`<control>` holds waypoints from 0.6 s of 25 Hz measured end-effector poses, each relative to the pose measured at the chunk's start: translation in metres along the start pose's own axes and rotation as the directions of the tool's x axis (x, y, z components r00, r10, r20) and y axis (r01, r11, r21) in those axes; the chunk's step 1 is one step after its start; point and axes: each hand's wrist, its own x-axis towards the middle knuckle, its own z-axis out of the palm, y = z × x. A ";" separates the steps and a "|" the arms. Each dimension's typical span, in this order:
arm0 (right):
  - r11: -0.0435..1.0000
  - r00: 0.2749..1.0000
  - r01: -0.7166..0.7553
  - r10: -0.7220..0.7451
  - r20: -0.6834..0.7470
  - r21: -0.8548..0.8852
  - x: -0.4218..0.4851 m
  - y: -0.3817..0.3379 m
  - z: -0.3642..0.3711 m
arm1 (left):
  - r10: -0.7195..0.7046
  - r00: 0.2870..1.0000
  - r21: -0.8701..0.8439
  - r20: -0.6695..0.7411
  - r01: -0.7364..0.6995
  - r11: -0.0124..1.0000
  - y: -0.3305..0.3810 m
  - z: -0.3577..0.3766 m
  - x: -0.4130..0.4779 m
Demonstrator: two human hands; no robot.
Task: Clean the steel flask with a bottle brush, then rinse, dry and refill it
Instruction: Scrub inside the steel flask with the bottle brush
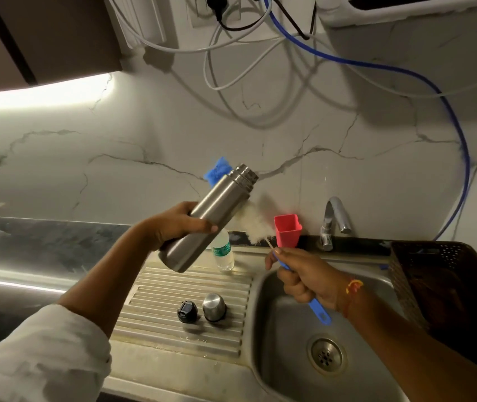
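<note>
In the head view, the left hand (177, 224) is wrapped around the lower half of the steel flask (217, 210), fingers curled round its body. It holds the flask in the air above the ribbed drainboard (173, 288). The flask is tilted, its open threaded mouth pointing up and to the right, towards the marble wall.

The right hand (307, 280) is closed in a fist round the blue handle of the bottle brush (320, 311), above the sink (283, 343). The end of the handle sticks out below the fist. The white bristles (256, 226) are blurred and sit outside the flask, just beside its shoulder and below the mouth. Whether they touch the steel cannot be told.

On the drainboard a black stopper (187, 311) and a steel cap (214, 307) stand side by side, close together. Behind the flask's base stands a small clear plastic bottle (225, 255) with a green label.

A red cup (287, 230) stands at the back edge of the sink, near the tap (334, 219). The drain (325, 356) shows in the basin floor. A dark perforated basket (434, 262) sits at the sink's right side.

Something blue (217, 168) shows on the wall behind the flask's mouth. A blue hose (460, 146) and white cables hang on the wall above. The dark tabletop (42, 245) runs off to the left.
</note>
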 end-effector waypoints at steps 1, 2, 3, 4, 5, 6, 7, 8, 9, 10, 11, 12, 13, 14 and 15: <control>1.000 1.000 -0.006 0.006 -0.002 -0.018 -0.001 0.002 -0.001 | -0.014 1.000 0.027 0.013 0.013 1.000 -0.003 -0.001 0.000; 1.000 1.000 -0.009 0.009 -0.007 -0.021 0.000 0.001 -0.001 | -0.021 0.999 0.057 0.046 0.018 0.998 -0.004 0.004 0.001; 1.000 1.000 -0.008 0.008 -0.017 -0.007 0.002 -0.001 0.000 | -0.018 0.995 0.091 0.093 0.009 0.996 -0.003 0.011 0.003; 1.000 1.000 -0.003 0.004 -0.029 0.009 0.005 -0.004 0.003 | -0.004 0.990 0.135 0.138 -0.015 0.991 -0.001 0.019 0.005; 1.000 0.999 0.003 -0.003 -0.044 0.010 0.009 -0.008 0.005 | 0.006 0.987 0.192 0.161 -0.037 0.981 0.001 0.024 0.008; 1.000 0.998 0.008 -0.008 -0.063 -0.006 0.011 -0.011 0.007 | 0.011 0.988 0.250 0.156 -0.050 0.967 0.001 0.023 0.010; 1.000 0.996 0.007 -0.009 -0.087 -0.026 0.011 -0.011 0.007 | 0.011 0.992 0.293 0.125 -0.048 0.955 0.001 0.018 0.011; 0.999 0.993 0.003 -0.008 -0.114 -0.043 0.009 -0.010 0.004 | 0.003 0.997 0.322 0.073 -0.026 0.946 -0.003 0.011 0.013; 0.998 0.989 -0.007 -0.001 -0.147 -0.054 0.006 -0.006 0.000 | -0.004 1.000 0.327 0.011 0.000 0.945 -0.007 0.004 0.013; 0.997 0.982 -0.026 0.012 -0.188 -0.072 0.001 -0.004 -0.005 | -0.007 0.999 0.338 -0.052 0.024 0.941 -0.014 -0.003 0.013; 0.994 0.970 -0.048 0.023 -0.241 -0.098 -0.001 -0.001 -0.009 | 0.000 0.993 0.369 -0.116 0.043 0.929 -0.020 -0.007 0.014; 0.990 0.953 -0.067 0.027 -0.301 -0.124 -0.004 0.000 -0.010 | 0.015 0.985 0.417 -0.172 0.060 0.907 -0.026 -0.010 0.016; 0.988 0.931 -0.070 0.015 -0.365 -0.140 -0.003 0.001 -0.009 | 0.030 0.974 0.459 -0.222 0.077 0.885 -0.030 -0.012 0.018; 0.989 0.901 -0.053 -0.012 -0.433 -0.138 -0.002 0.001 -0.007 | 0.040 0.962 0.486 -0.271 0.101 0.868 -0.033 -0.013 0.020; 0.989 0.863 -0.021 -0.054 -0.502 -0.143 0.000 0.000 -0.004 | 0.037 0.946 0.496 -0.322 0.135 0.858 -0.036 -0.014 0.023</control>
